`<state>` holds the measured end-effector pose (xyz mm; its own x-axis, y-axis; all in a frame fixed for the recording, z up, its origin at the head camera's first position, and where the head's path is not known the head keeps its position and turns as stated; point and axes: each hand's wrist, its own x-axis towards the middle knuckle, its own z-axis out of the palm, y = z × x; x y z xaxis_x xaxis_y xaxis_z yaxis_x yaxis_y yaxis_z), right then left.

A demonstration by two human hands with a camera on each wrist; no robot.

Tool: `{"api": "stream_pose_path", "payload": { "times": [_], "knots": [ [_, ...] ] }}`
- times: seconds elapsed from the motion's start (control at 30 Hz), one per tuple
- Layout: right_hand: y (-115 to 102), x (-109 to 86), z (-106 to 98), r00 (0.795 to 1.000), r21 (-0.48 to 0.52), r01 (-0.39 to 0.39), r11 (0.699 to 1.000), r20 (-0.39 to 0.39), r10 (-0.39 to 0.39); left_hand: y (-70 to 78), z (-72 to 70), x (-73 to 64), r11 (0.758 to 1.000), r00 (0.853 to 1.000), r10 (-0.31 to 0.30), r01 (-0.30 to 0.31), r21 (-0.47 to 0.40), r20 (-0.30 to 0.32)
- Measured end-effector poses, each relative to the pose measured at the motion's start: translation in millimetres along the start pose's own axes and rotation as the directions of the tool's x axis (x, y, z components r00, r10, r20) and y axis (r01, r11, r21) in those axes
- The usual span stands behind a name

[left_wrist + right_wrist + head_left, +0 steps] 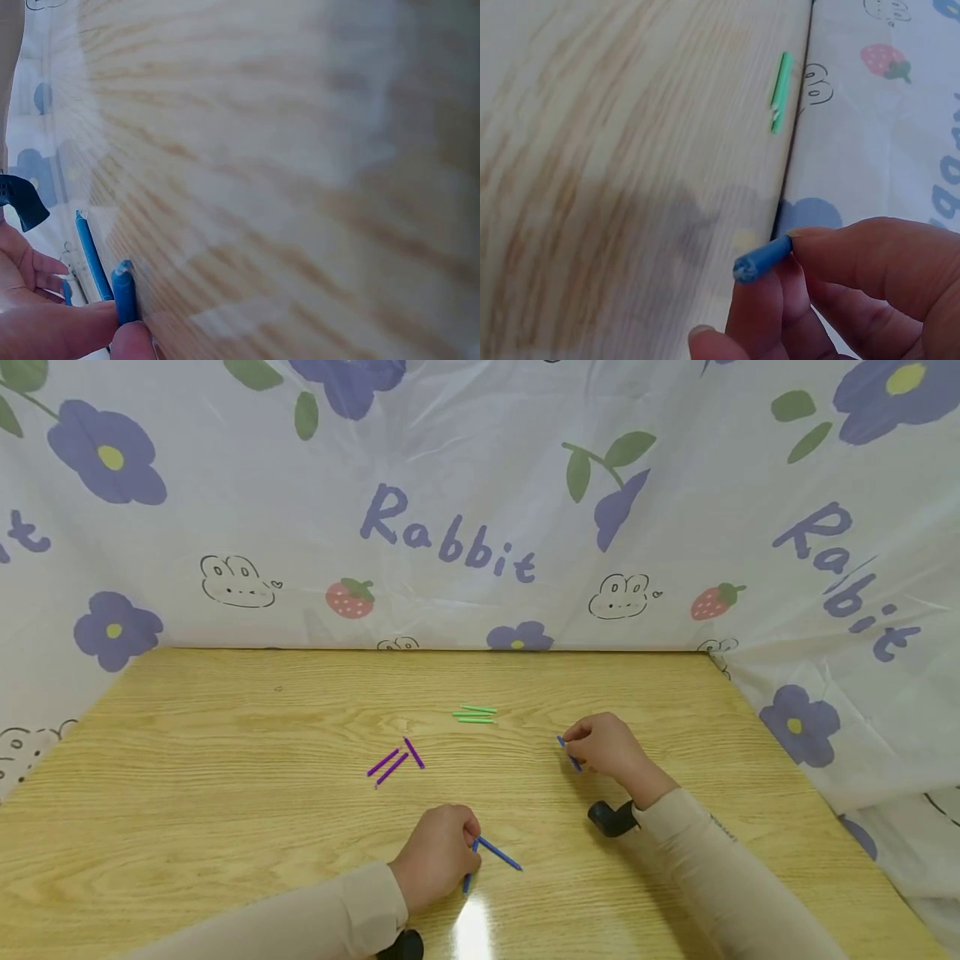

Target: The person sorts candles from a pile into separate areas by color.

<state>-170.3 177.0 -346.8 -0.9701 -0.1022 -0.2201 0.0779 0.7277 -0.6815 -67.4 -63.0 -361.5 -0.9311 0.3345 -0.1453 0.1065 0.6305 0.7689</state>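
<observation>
In the head view my left hand (441, 852), low and near the centre, pinches a thin blue candle (467, 883) between thumb and fingers. Touching or almost touching its top end, a second blue candle (500, 853) lies slanted on the table. The left wrist view shows the held candle (124, 294) with a small pale wick at its end. Farther right, my right hand (606, 748) grips another blue candle (576, 763) by its middle, tilted; its fluted end (748, 268) faces the right wrist camera. Whether that candle touches the table I cannot tell.
Three purple candles (392, 768) lie left of centre on the wooden table (225, 843). Behind them, three green candles (476, 721) lie roughly side by side. A rabbit-printed sheet (450, 602) rises at the table's back edge and along the sides.
</observation>
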Motion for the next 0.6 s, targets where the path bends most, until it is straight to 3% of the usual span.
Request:
{"api": "stream_pose_path", "payload": {
  "times": [0.6],
  "knots": [
    [8.3,17.7,-2.1,1.0,-0.075,-0.021,0.997,-0.001,0.021,0.0,0.6,-0.6,1.0,1.0,-0.002,0.002,-0.018,-0.002]
  ]
}}
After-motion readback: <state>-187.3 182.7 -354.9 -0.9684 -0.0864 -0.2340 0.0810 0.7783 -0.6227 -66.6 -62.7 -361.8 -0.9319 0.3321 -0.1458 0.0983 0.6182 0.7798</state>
